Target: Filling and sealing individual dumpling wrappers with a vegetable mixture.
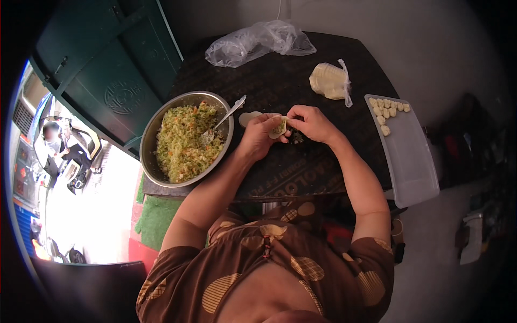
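Note:
My left hand (259,137) cups a round, pale dumpling wrapper (273,133) with green filling (279,128) in its middle. At the wrapper's right edge, the thumb and fingers of my right hand (313,125) are pinched together on the rim. One or more flat wrappers (246,117) lie on the table just beyond my left hand. To the left stands a large steel bowl (147,157) heaped with chopped green and orange filling (186,137). A metal spoon (230,111) rests in it, its handle over the right rim. Small dark green bits (295,137) show beneath my right hand.
On the right, a translucent plastic tray (410,161) overhangs the table edge, with several small dumplings (386,107) at its far end. A bag of pale wrappers (327,81) and a crumpled clear bag (258,46) lie farther back. Beyond the green door (116,70) sits another person (53,141).

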